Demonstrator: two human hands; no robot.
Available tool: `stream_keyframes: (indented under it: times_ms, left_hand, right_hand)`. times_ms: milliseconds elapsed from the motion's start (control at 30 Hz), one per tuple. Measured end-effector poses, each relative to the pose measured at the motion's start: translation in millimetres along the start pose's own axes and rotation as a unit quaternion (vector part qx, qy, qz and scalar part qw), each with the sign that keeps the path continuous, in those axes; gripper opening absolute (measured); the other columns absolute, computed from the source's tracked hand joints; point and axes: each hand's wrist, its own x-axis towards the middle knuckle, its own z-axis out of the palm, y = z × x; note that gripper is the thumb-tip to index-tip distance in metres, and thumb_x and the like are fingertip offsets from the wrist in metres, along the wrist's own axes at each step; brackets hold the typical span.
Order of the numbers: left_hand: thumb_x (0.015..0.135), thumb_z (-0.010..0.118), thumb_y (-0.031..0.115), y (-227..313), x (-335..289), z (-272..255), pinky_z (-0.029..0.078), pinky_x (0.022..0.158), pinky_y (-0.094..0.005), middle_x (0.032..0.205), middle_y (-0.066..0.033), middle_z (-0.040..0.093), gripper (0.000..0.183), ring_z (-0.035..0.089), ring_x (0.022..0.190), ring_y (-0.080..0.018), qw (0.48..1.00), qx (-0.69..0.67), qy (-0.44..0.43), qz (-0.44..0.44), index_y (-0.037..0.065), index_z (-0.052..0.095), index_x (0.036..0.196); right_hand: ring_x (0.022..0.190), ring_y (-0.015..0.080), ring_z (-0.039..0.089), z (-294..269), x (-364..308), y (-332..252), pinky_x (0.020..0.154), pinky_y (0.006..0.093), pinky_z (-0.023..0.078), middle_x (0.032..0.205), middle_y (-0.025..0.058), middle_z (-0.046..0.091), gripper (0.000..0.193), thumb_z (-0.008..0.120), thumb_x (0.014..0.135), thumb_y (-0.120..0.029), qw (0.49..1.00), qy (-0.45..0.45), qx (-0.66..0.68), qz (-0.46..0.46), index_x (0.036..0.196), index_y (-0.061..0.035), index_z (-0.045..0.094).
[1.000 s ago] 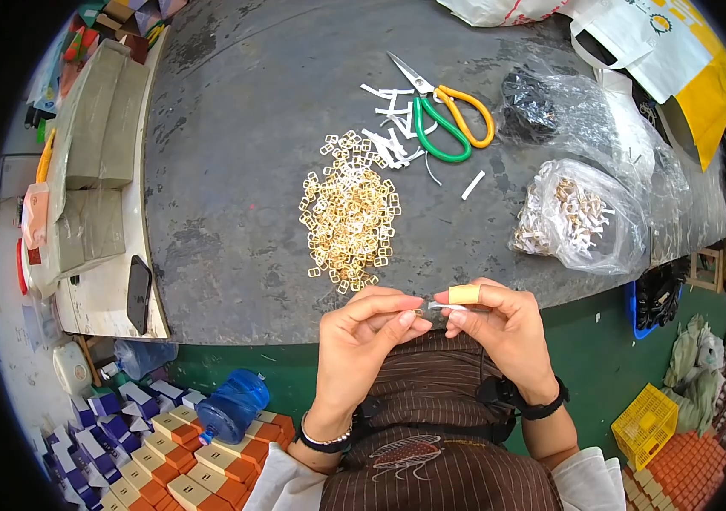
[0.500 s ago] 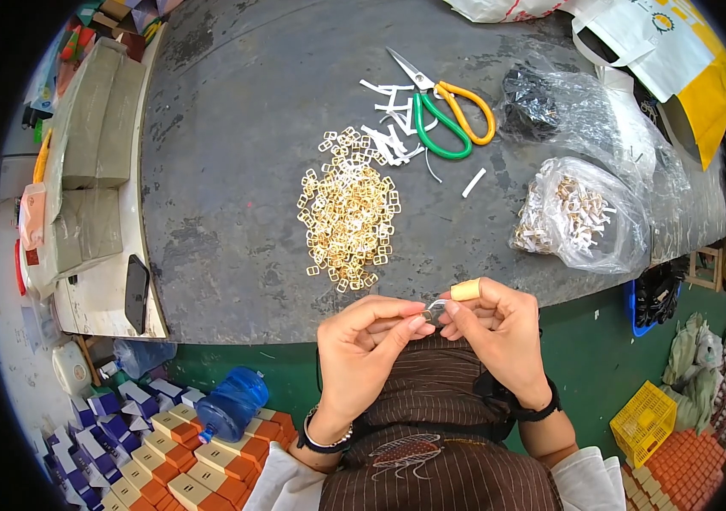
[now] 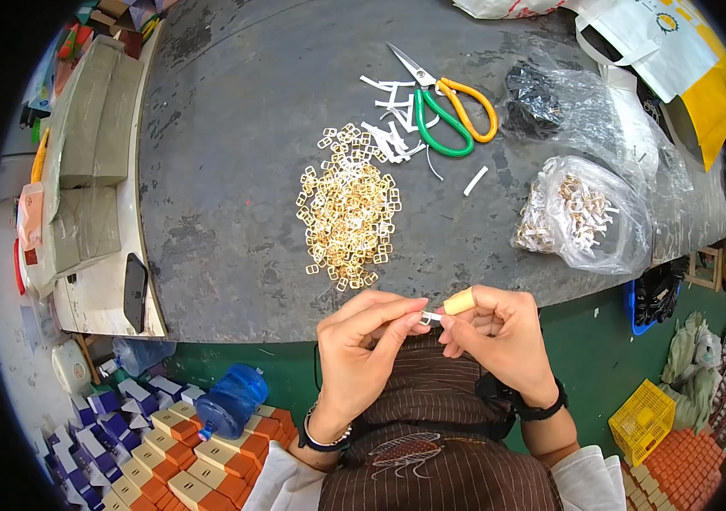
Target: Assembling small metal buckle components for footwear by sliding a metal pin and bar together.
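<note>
Just off the table's near edge, my left hand [image 3: 361,345] is closed in a pinch on a small metal buckle, mostly covered by the fingertips. My right hand [image 3: 499,341], with yellow tape around its index finger, pinches a short white strip [image 3: 433,316] that runs to the buckle; whether it passes through cannot be made out. Beyond the hands lies a heap of gold buckles [image 3: 348,213]. Loose white strips [image 3: 394,140] lie behind it, beside scissors [image 3: 448,115] with one green and one yellow handle. One more strip [image 3: 475,180] rests apart.
A clear plastic bag [image 3: 584,213] of buckles with white strips sits on the table's right. Behind it are crumpled plastic [image 3: 610,119] and a white-and-yellow bag [image 3: 661,60]. A phone [image 3: 135,292] lies at the left edge. Boxes [image 3: 158,460] and a blue water bottle [image 3: 233,400] stand below.
The white strip, curved in a loop between my fingertips before, now lies flatter and straighter. My right fingers have shifted slightly, with the taped finger lower.
</note>
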Motion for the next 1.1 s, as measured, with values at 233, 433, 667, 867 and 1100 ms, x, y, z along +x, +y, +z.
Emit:
stream_keyframes:
  times_ms: [233, 433, 667, 867, 1100]
  left_hand:
    - [0.083, 0.061, -0.008, -4.1, -2.5, 1.7, 0.056, 0.071, -0.0226, 0.094, -0.0092, 0.062, 0.021, 0.065, 0.082, -0.0139, 0.997, 0.068, -0.017, 0.027, -0.002, 0.067, 0.101]
    - [0.081, 0.062, -0.009, -2.4, -1.4, 0.4, 0.056, 0.076, -0.0248, 0.099, -0.0092, 0.059, 0.023, 0.065, 0.086, -0.0162, 0.999, -0.019, -0.034, -0.001, -0.003, 0.066, 0.104]
    - [0.081, 0.062, -0.01, -5.3, -0.3, -0.5, 0.056, 0.08, -0.0266, 0.099, -0.0105, 0.059, 0.018, 0.064, 0.09, -0.0179, 0.991, -0.117, -0.049, -0.04, -0.008, 0.064, 0.099]
    - [0.081, 0.062, -0.009, -4.1, 0.3, -4.7, 0.056, 0.08, -0.0267, 0.098, -0.0114, 0.061, 0.018, 0.064, 0.091, -0.0181, 0.988, -0.117, -0.083, -0.057, -0.008, 0.064, 0.099]
    - [0.081, 0.064, -0.008, -4.0, -1.6, -3.6, 0.053, 0.075, -0.0219, 0.094, -0.0075, 0.062, 0.024, 0.063, 0.085, -0.0115, 0.994, -0.075, -0.058, -0.052, -0.004, 0.065, 0.104]
  right_hand:
    - [0.064, 0.011, 0.065, 0.3, 0.3, -0.5, 0.057, 0.022, 0.054, 0.075, 0.0097, 0.066, 0.01, 0.06, 0.085, 0.0, 0.998, -0.027, 0.047, 0.012, 0.091, 0.008, 0.062]
    - [0.067, 0.0127, 0.064, -3.0, 0.4, 4.2, 0.06, 0.0235, 0.054, 0.079, 0.0113, 0.065, 0.012, 0.059, 0.088, -0.002, 0.992, -0.068, 0.11, 0.012, 0.096, 0.0076, 0.061]
    - [0.068, 0.0149, 0.065, 0.0, -1.3, 4.5, 0.06, 0.0257, 0.056, 0.082, 0.0142, 0.066, 0.013, 0.059, 0.088, -0.002, 0.989, -0.075, 0.125, 0.013, 0.096, 0.0081, 0.059]
    - [0.071, 0.0185, 0.067, -2.2, -0.4, 3.3, 0.061, 0.0281, 0.057, 0.085, 0.0156, 0.066, 0.014, 0.059, 0.088, -0.001, 0.984, -0.102, 0.141, 0.025, 0.099, 0.0076, 0.055]
    - [0.076, 0.0185, 0.067, 2.5, -0.2, 9.1, 0.065, 0.0276, 0.057, 0.087, 0.0155, 0.066, 0.019, 0.057, 0.089, -0.001, 0.984, -0.105, 0.14, -0.018, 0.104, 0.0066, 0.048]
